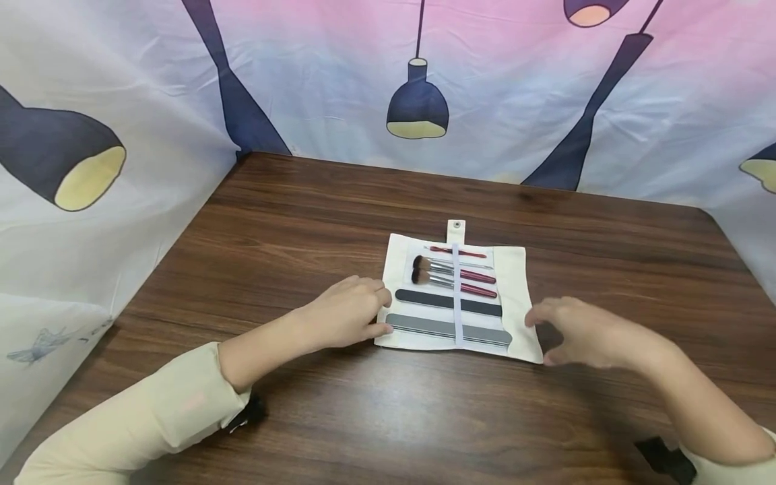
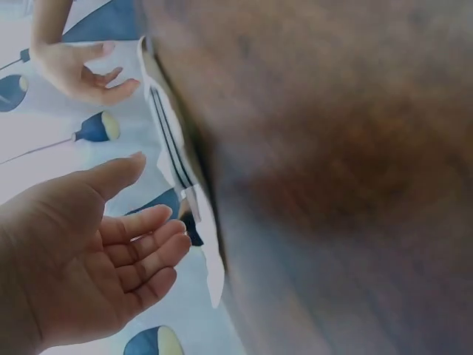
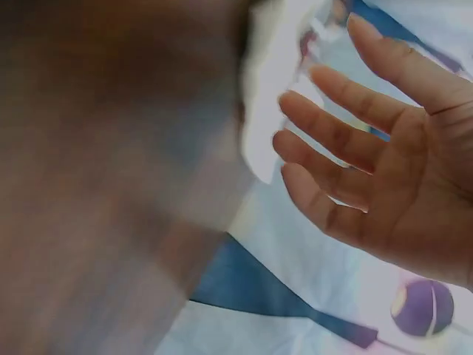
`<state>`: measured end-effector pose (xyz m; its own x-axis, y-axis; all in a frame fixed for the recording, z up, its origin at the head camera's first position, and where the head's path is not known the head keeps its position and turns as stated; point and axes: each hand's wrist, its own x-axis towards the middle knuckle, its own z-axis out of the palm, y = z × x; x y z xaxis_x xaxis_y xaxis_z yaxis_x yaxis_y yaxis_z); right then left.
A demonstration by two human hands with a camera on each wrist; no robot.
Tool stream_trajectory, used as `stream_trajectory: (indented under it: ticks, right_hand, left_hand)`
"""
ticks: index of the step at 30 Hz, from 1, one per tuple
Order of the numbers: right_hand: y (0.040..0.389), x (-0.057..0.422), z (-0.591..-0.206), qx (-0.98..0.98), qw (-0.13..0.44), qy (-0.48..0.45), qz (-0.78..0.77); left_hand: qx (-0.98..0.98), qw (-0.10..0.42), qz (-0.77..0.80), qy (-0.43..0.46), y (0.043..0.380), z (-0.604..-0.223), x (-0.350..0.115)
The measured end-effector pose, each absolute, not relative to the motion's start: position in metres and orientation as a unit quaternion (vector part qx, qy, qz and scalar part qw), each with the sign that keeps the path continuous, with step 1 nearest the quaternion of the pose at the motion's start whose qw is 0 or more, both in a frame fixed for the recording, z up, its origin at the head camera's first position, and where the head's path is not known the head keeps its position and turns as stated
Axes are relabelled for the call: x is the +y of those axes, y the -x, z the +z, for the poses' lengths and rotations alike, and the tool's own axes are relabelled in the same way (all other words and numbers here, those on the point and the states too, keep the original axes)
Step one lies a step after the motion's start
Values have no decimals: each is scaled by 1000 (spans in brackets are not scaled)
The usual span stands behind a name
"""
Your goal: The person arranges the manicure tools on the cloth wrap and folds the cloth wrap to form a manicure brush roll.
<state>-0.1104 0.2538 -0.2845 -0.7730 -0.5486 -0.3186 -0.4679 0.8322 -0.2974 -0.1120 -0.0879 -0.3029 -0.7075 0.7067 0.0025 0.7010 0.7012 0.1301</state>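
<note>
A white cloth tool roll (image 1: 514, 283) lies spread flat on the table, its snap tab (image 1: 456, 230) pointing away from me. Under its pale elastic band (image 1: 457, 306) lie a slim red-handled tool (image 1: 473, 254), two red-handled brushes (image 1: 479, 290), a black nail file (image 1: 421, 298) and a stack of grey nail files (image 1: 421, 325). My left hand (image 1: 348, 313) is at the roll's left edge, fingertips over its border. At the right edge is my right hand (image 1: 585, 333), thumb near the lower corner. Both wrist views show the fingers loosely bent, with nothing held.
The dark wooden table (image 1: 291, 209) reaches back to a printed fabric backdrop (image 1: 339, 81) with lamp drawings. The fabric also hangs along the left and right sides. A black wrist strap (image 1: 248, 412) shows by the left sleeve (image 1: 176, 397).
</note>
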Motion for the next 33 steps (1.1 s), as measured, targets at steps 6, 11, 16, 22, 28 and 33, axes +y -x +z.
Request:
stream_trajectory:
  ticks: [6,11,16,22,28,33]
  right_hand:
    - [85,260,-312,938,98,325,-74]
    - [90,264,-324,925,37,367,-95]
    - [95,271,-326,919,44,371,-127]
    - [98,279,-322,923,49,329,-196]
    - [104,282,-321,918,55,291,-266]
    - [115,279,-322,924,68,234,-295]
  left_hand:
    - [914,29,53,-402,109,-313,-85]
    - [917,44,53,-394,108,-315,-84]
    - [911,49,61,-405,108,-316,-84]
    - [904,33,122,-409,118,-315,-88]
    - [912,57,207,-350,131,-314,-91]
    - [928,70,240,-275,139,-310,-84]
